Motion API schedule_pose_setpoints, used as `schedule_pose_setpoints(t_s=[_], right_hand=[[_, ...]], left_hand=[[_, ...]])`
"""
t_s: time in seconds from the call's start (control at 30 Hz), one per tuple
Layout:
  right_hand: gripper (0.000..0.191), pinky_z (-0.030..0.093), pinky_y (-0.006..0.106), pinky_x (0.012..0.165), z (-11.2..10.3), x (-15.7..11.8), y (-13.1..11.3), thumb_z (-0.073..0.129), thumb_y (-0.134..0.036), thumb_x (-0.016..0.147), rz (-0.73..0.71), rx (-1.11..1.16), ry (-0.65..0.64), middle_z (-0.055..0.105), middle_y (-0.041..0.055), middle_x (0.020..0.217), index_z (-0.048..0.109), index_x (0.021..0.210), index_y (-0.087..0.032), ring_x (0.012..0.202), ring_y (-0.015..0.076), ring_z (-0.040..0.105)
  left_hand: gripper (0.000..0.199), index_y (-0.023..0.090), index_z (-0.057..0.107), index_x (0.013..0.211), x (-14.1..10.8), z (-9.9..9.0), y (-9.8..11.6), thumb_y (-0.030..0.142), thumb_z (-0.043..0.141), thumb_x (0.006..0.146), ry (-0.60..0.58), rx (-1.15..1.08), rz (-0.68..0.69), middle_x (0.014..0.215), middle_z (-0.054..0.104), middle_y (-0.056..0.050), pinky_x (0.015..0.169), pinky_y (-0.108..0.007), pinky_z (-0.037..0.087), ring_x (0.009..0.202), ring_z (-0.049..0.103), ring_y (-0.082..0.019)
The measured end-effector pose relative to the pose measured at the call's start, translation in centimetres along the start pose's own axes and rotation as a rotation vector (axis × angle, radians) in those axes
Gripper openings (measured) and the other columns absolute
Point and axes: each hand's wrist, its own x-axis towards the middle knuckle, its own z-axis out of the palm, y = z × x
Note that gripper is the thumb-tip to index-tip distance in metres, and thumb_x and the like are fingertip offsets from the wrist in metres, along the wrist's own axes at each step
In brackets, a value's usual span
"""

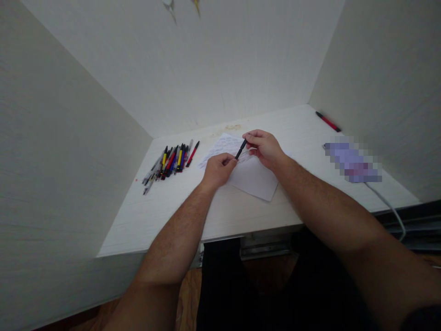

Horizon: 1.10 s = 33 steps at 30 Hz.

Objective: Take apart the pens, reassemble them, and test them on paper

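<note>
A dark pen (240, 150) is held slantwise between my two hands, above a sheet of paper (257, 179) on the white desk. My left hand (219, 169) pinches its lower end between thumb and fingers. At the upper end, the thumb and forefinger of my right hand (265, 146) close on the pen, with the other fingers curled below. Handwriting covers the far part of the paper (222, 146); the near part is blank. My fingers hide both tips of the pen.
A pile of pens (170, 161) in several colours lies on the desk's left side, with a red pen (193, 154) at its right edge. Another red pen (328, 122) rests at the far right, behind a blurred-out device (351, 161) with a white cable (389, 204). Walls enclose three sides.
</note>
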Motion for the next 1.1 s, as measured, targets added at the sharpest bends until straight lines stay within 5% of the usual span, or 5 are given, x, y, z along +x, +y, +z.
schedule_pose_setpoints(t_s=[0.3,0.5,0.77,1.1], right_hand=[[0.008,0.04,0.019,0.047,0.14,-0.02,0.14,0.065,-0.019,0.077,-0.005,0.047,-0.093,0.064,0.001,0.075,0.069,0.084,-0.018,0.061,0.0087,0.054],[0.022,0.04,0.019,0.046,0.22,-0.2,-0.21,0.072,-0.023,0.071,0.048,0.063,-0.082,0.069,0.0034,0.087,0.068,0.092,-0.018,0.063,0.0091,0.058],[0.042,0.039,0.019,0.042,0.2,0.03,0.39,0.084,-0.049,0.061,0.006,-0.006,0.009,0.059,-0.0017,0.066,0.056,0.072,-0.019,0.056,0.0091,0.055],[0.033,0.038,0.018,0.045,0.04,-0.1,0.21,0.084,-0.036,0.062,0.013,0.022,0.009,0.055,-0.0047,0.061,0.057,0.07,-0.018,0.055,0.0071,0.052]], left_hand=[[0.019,0.016,0.07,0.082,0.05,-0.06,0.34,0.031,0.06,0.075,-0.198,-0.361,-0.132,0.065,0.063,-0.001,0.047,-0.024,0.036,0.052,0.051,-0.01],[0.017,0.018,0.062,0.076,0.33,0.21,0.13,0.031,0.068,0.069,-0.055,-0.321,-0.107,0.062,0.059,0.002,0.048,-0.022,0.035,0.051,0.048,-0.009],[0.022,0.018,0.061,0.077,0.29,-0.1,0.22,0.031,0.072,0.065,0.019,-0.155,-0.08,0.064,0.056,0.003,0.051,-0.023,0.036,0.054,0.045,-0.009],[0.018,0.017,0.066,0.078,0.31,-0.07,0.13,0.033,0.065,0.072,-0.008,-0.103,-0.043,0.061,0.054,0.003,0.051,-0.022,0.032,0.054,0.043,-0.009]])
